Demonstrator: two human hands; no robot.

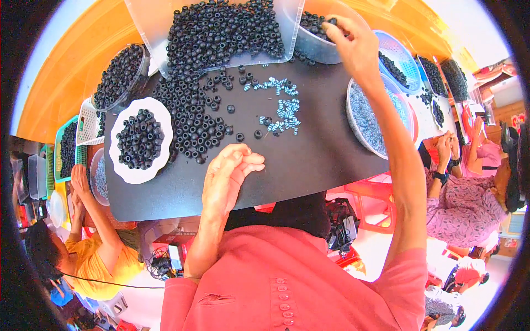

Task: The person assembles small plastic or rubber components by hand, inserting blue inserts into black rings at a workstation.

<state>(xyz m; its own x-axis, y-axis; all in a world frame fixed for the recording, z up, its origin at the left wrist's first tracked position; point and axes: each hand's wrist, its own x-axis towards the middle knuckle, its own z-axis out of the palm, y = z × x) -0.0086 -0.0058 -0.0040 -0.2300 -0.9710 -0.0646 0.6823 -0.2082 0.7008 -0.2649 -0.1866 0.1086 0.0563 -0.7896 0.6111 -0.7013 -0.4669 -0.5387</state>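
My right hand [358,48] reaches over the clear round tub [317,49] of black beads at the far edge of the table. A black bead [332,21] shows between its thumb and fingertips. Low over the near side of the black tabletop [314,160], my left hand [226,175] is closed, fingers bent and fingertips pressed together. What those fingers hold, if anything, is too small to make out. Just beyond it lie a few single beads and a wide spread of loose black beads [193,121]. Small pale-blue and black striped pieces [287,108] lie scattered at the table's middle.
A tilted clear bin [144,36] spills black beads onto the table. A white scalloped plate [122,160] of beads sits left. On the right stands a basin of small grey-blue pieces [367,118]. People in a yellow shirt [105,265] and a patterned top [464,212] sit either side.
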